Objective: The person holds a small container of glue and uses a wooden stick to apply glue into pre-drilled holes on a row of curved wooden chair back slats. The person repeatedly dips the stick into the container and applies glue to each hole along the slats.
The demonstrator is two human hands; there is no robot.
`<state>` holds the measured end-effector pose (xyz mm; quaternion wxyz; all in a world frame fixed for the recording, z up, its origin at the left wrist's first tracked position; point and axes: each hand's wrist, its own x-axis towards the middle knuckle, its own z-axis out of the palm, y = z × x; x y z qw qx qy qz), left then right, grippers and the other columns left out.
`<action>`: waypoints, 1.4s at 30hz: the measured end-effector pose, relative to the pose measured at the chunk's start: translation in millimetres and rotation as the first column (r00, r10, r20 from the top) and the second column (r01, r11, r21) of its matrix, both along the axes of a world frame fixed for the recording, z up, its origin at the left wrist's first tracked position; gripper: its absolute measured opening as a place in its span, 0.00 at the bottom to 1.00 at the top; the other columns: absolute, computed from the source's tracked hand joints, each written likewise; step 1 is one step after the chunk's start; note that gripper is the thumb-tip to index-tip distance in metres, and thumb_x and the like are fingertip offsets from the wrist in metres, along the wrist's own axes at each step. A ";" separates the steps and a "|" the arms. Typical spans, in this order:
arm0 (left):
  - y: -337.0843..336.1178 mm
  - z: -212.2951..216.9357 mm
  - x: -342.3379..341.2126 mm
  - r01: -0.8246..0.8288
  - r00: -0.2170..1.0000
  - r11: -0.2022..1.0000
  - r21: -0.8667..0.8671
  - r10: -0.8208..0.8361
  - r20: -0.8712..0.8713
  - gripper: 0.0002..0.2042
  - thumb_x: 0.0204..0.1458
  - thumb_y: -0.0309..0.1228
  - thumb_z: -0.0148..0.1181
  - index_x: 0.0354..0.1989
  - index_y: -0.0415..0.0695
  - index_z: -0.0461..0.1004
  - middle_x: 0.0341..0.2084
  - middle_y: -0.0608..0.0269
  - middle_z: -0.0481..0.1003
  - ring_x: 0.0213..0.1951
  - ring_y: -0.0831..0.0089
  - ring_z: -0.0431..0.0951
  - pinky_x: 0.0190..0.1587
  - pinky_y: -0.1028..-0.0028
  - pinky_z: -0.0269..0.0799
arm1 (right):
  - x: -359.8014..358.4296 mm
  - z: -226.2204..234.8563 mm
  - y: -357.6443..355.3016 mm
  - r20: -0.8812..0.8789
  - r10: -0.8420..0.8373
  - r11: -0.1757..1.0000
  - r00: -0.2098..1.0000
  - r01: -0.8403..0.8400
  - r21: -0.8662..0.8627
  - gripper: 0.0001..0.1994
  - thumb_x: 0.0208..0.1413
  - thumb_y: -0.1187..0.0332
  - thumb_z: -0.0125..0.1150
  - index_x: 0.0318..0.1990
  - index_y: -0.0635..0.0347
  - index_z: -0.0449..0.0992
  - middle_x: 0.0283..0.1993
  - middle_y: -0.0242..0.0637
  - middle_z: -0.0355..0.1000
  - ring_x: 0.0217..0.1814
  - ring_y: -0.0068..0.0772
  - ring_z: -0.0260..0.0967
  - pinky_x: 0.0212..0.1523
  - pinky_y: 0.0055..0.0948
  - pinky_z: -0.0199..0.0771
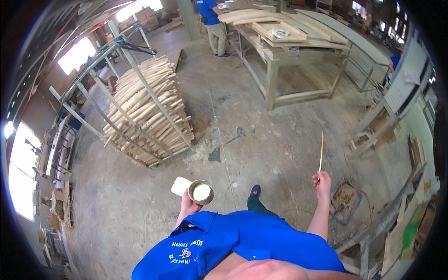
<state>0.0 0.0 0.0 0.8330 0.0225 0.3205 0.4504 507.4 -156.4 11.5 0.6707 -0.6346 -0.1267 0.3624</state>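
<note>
My left hand [187,204] is wrapped round a round grey-brown cup [198,201] at the lower middle, with a pale cream substance [202,192] inside it. A flat white rounded piece [180,185] sticks out to the left of the cup, right by my fingers; whether my hand grips it too, I cannot tell. Off to the right, my right hand [322,183] is closed round the lower end of a thin stick [321,151]. The stick points up and away from me, pale below and yellow-brown toward its tip. My hands are well apart.
A metal rack [133,65] surrounds a tall stack of wooden sticks [147,105] at the left. Beyond it a person in blue [212,23] stands by a wooden workbench [272,81] bearing boards. Wood scraps and a frame [364,254] lie at the right. Concrete floor [242,154] stretches ahead.
</note>
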 end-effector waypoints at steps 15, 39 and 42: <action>330.1 8.7 84.8 -0.305 0.952 0.952 0.030 0.305 0.023 0.17 0.59 0.39 0.41 0.47 0.40 0.71 0.43 0.57 0.75 0.47 0.62 0.75 0.50 0.60 0.72 | 114.7 46.6 505.3 0.264 0.240 0.964 0.934 -0.261 0.045 0.04 0.60 0.68 0.49 0.38 0.57 0.67 0.25 0.32 0.72 0.20 0.14 0.59 0.19 0.15 0.59; 985.2 112.8 448.9 0.478 0.869 0.815 0.327 -0.492 -0.044 0.16 0.59 0.37 0.44 0.50 0.42 0.70 0.46 0.59 0.74 0.49 0.63 0.74 0.53 0.60 0.70 | 298.4 29.6 838.3 0.552 -0.287 0.940 0.783 0.341 0.005 0.13 0.59 0.72 0.47 0.51 0.55 0.66 0.26 0.31 0.69 0.24 0.20 0.63 0.25 0.23 0.64; 1031.8 115.9 503.6 0.511 0.851 0.798 0.321 -0.523 -0.053 0.17 0.59 0.38 0.42 0.51 0.42 0.68 0.48 0.57 0.72 0.51 0.61 0.72 0.54 0.58 0.68 | 347.1 48.1 889.4 0.607 -0.260 0.928 0.751 0.369 -0.059 0.15 0.59 0.70 0.48 0.54 0.53 0.67 0.29 0.34 0.72 0.29 0.26 0.68 0.31 0.27 0.67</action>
